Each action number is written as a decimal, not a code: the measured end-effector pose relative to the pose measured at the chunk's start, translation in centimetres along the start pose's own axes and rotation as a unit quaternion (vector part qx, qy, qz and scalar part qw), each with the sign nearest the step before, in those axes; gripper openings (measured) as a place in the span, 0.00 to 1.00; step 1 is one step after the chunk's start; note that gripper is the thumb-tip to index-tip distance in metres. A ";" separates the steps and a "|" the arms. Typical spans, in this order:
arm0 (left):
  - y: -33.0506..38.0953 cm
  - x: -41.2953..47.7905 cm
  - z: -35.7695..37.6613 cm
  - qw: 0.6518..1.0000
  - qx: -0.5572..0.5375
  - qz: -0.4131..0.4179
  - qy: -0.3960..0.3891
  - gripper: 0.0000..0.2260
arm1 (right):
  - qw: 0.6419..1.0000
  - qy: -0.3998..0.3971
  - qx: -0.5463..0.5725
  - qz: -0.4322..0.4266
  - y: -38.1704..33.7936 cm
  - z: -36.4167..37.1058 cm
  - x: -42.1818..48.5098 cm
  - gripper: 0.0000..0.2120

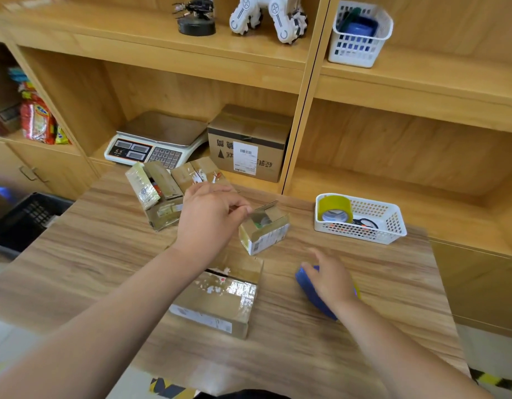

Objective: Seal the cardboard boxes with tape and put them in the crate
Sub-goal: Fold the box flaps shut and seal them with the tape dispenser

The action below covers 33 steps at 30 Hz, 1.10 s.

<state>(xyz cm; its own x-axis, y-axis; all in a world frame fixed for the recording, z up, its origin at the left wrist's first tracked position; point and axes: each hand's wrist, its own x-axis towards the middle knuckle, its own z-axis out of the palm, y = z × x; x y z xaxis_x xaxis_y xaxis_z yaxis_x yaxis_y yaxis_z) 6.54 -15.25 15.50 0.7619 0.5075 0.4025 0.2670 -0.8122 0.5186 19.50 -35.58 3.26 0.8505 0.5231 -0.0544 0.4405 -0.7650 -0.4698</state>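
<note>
At nine o'clock we see the black crate (30, 217) beside the table (105, 254), its left end blurred. At eleven, two open boxes (162, 194) lie with flaps up. Our left hand (208, 223) hovers, fingers curled, at the small box (264, 228) and its raised flap; we cannot tell whether it pinches. At six sits the taped box (220, 300), glossy on top, its far edge behind our forearm. At four, our right hand (331, 280) grips the blue dispenser (309, 289), mostly covering it. At two, a basket (390, 226) holds a yellow roll (335, 210).
</note>
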 end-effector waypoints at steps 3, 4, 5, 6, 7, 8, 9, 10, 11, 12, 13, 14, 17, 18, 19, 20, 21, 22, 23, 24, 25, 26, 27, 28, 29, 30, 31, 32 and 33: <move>-0.1 -0.4 -0.3 1.000 0.000 -0.003 0.003 0.02 | 0.953 -0.008 0.303 0.022 -4.0 -2.4 0.7 0.25; -0.2 -0.5 -0.4 1.000 0.001 -0.003 0.004 0.02 | 0.938 -0.024 0.346 0.014 -5.1 -3.1 0.7 0.28; -0.3 -0.6 -0.5 1.000 0.003 -0.003 0.004 0.02 | 0.927 -0.041 0.373 0.004 -6.1 -3.7 0.7 0.31; -0.4 -0.7 -0.6 1.000 0.003 -0.005 0.005 0.02 | 0.921 -0.054 0.387 -0.005 -6.7 -4.0 0.8 0.32; -0.5 -0.7 -0.7 1.000 0.003 -0.007 0.005 0.02 | 0.918 -0.064 0.391 -0.012 -7.1 -4.2 0.8 0.32; -0.7 -0.8 -0.8 1.000 0.001 -0.009 0.006 0.02 | 0.917 -0.070 0.391 -0.015 -7.3 -4.1 0.9 0.30; -0.8 -0.8 -0.8 1.000 -0.001 -0.010 0.010 0.02 | 0.919 -0.069 0.387 -0.013 -7.6 -4.0 0.8 0.27; -0.9 -0.8 -0.9 1.000 -0.003 -0.012 0.012 0.02 | 0.921 -0.063 0.385 -0.007 -7.7 -3.7 0.8 0.24; -1.1 -0.9 -0.9 1.000 -0.006 -0.014 0.014 0.02 | 0.920 -0.055 0.388 0.001 -7.7 -3.5 0.8 0.20; -1.2 -0.9 -1.0 1.000 -0.009 -0.016 0.016 0.02 | 0.917 -0.047 0.396 0.009 -7.7 -3.1 0.8 0.16; -1.5 -0.9 -0.9 1.000 -0.014 -0.017 0.017 0.02 | 0.915 -0.040 0.402 0.021 -7.6 -2.9 0.8 0.12; -1.7 -0.9 -0.9 1.000 -0.017 -0.019 0.016 0.02 | 0.911 -0.033 0.410 0.033 -7.5 -2.6 0.8 0.09; -2.3 -0.9 -0.8 0.998 -0.033 -0.047 -0.006 0.04 | 0.899 -0.015 0.433 0.058 -7.6 -2.4 0.7 0.07; -2.5 -0.9 -0.8 0.996 -0.051 -0.068 -0.019 0.05 | 0.896 -0.013 0.440 0.062 -7.6 -2.3 0.6 0.07; -2.6 -1.0 -0.8 0.992 -0.075 -0.096 -0.034 0.06 | 0.893 -0.013 0.444 0.066 -7.7 -2.3 0.4 0.07; -2.9 -1.2 -0.7 0.985 -0.098 -0.129 -0.050 0.07 | 0.892 -0.016 0.447 0.071 -7.8 -2.3 0.4 0.07; -3.2 -1.4 -0.6 0.978 -0.114 -0.161 -0.064 0.08 | 0.891 -0.021 0.447 0.075 -7.8 -2.2 0.2 0.06; -3.6 -1.6 -0.5 0.972 -0.122 -0.185 -0.074 0.08 | 0.891 -0.028 0.447 0.076 -7.8 -2.0 0.2 0.06; -4.1 -1.8 -0.2 0.968 -0.125 -0.203 -0.083 0.08 | 0.891 -0.034 0.446 0.077 -7.9 -1.9 0.1 0.06; -4.6 -2.0 0.0 0.964 -0.126 -0.218 -0.090 0.07 | 0.891 -0.041 0.445 0.078 -7.9 -1.7 0.0 0.06; -5.1 -2.2 0.3 0.960 -0.127 -0.232 -0.096 0.06 | 0.891 -0.047 0.444 0.080 -7.9 -1.5 -0.1 0.06; -5.4 -2.3 0.5 0.956 -0.129 -0.244 -0.103 0.05 | 0.892 -0.052 0.441 0.084 -7.8 -1.2 -0.2 0.06; -5.7 -2.5 0.7 0.953 -0.131 -0.252 -0.108 0.03 | 0.894 -0.056 0.436 0.088 -7.9 -1.0 -0.3 0.06; -6.0 -2.6 0.9 0.951 -0.130 -0.258 -0.112 0.03 | 0.897 -0.057 0.428 0.092 -7.9 -0.6 -0.3 0.06; -6.3 -2.7 1.2 0.950 -0.127 -0.261 -0.113 0.03 | 0.902 -0.056 0.418 0.095 -7.9 -0.3 -0.2 0.07; -6.6 -2.9 1.4 0.951 -0.122 -0.262 -0.113 0.03 | 0.907 -0.054 0.406 0.097 -8.0 0.0 -0.2 0.08; -6.9 -2.9 1.6 0.951 -0.119 -0.263 -0.113 0.03 | 0.911 -0.052 0.397 0.101 -8.1 0.2 -0.1 0.09; -7.1 -3.0 1.7 0.950 -0.118 -0.265 -0.115 0.03 | 0.913 -0.051 0.390 0.108 -8.2 0.4 0.0 0.10; -7.4 -3.0 1.9 0.949 -0.115 -0.268 -0.120 0.03 | 0.914 -0.051 0.385 0.116 -8.3 0.6 0.1 0.12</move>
<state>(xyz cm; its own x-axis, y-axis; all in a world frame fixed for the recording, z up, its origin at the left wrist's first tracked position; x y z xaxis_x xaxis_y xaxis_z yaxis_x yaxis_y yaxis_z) 3.37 -11.36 9.02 0.6728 0.7275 -0.1344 0.5387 -0.3573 0.7630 15.78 -28.94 6.67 0.8471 0.4420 -0.2952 -0.1156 -0.3888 -0.9140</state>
